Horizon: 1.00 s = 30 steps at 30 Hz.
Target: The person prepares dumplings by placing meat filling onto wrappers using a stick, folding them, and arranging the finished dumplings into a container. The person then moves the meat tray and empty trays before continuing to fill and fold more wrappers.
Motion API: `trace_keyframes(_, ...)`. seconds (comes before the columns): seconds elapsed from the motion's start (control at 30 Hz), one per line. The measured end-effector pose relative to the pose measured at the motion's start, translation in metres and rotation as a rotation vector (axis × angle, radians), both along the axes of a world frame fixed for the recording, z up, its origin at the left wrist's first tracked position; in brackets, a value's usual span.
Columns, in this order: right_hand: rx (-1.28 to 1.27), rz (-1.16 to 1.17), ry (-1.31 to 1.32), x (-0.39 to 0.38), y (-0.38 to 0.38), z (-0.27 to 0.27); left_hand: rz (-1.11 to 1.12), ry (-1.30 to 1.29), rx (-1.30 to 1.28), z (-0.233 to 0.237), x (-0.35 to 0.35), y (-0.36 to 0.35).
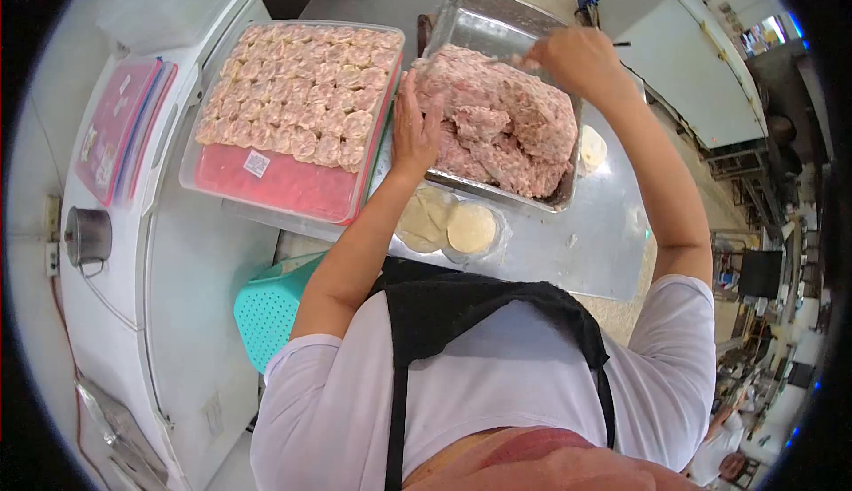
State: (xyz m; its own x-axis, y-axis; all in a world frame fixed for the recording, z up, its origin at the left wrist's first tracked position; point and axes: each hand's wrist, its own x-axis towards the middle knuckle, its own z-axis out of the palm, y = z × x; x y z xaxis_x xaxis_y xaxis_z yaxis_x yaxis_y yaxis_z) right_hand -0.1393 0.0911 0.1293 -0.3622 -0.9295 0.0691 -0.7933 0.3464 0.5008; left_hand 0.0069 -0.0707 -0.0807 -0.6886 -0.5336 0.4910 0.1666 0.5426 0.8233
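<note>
A metal tray (470, 1) holds a large mound of ground meat (506, 109). My left hand (415, 131) is at the tray's left edge, beside the meat, fingers pointing up; whether it holds anything is hidden. Over the tray's upper right part is my right hand (568, 58), its fingers curled and blurred; a thin dark stick end shows beside the wrist. Left of my left hand, rows of filled dumplings (293, 91) cover most of a red board (266, 180) in a clear plastic tray. Round dough wrappers (470, 228) lie in stacks below the meat tray.
The metal table (541, 251) carries the trays, with another pale wrapper stack (592, 149) at right. A turquoise perforated basket (271, 313) sits below left. Red and blue lids (124, 127) and a metal cup (89, 236) are at far left. A person (719, 442) appears lower right.
</note>
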Motion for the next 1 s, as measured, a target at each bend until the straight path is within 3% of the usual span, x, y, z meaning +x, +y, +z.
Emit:
trace_keyframes(0.17,0.022,0.002,-0.003,-0.054,-0.068,-0.031,-0.012,-0.02,0.058,0.008,-0.007,-0.001)
trace_keyframes(0.37,0.1,0.147,-0.028,-0.032,-0.117,-0.076,0.022,0.118,0.113,-0.002,-0.024,-0.004)
trace_keyframes(0.6,0.013,0.275,-0.104,0.001,-0.064,-0.078,0.083,0.036,-0.068,0.003,-0.021,-0.004)
trace_keyframes(0.67,0.01,0.294,-0.226,0.007,-0.046,-0.076,-0.005,0.06,0.155,0.007,-0.016,-0.004)
trace_keyframes(0.7,0.006,0.284,-0.228,0.014,-0.032,-0.084,0.06,0.161,0.053,0.002,-0.018,-0.003)
trace_keyframes(0.77,0.119,0.165,-0.375,0.036,0.001,-0.105,-0.025,0.134,0.086,0.011,-0.01,-0.003)
trace_keyframes(0.87,0.045,-0.018,-0.414,0.05,0.042,-0.102,-0.073,0.159,0.12,0.01,-0.005,0.0)
trace_keyframes(1.0,0.054,0.003,-0.322,0.046,0.062,-0.061,-0.124,0.117,-0.085,0.024,0.001,0.006)
